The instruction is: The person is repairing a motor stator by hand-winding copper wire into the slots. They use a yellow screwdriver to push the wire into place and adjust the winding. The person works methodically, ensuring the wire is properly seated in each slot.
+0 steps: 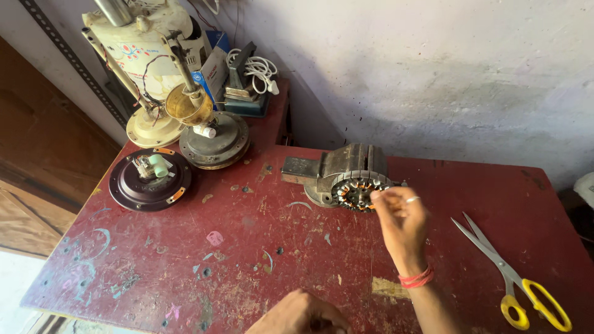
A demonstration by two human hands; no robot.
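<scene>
red table [247,260], left hand [303,315] cut off

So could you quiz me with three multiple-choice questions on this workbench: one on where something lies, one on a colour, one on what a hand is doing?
1. Where do the scissors lie on the red table?
A. near its right edge
B. beside the dark round motor cover
C. on the stator

2. What colour are the scissors' handles?
A. blue
B. yellow
C. black

3. What is the right hand doing?
A. gripping the scissors
B. lying flat on the table
C. pinching at the wound stator

Answers: 1 A, they lie right of the right hand, far from the motor cover. 2 B, both loops are yellow. 3 C, its fingertips meet at the stator's rim; the left hand rests low at the near edge.
</scene>
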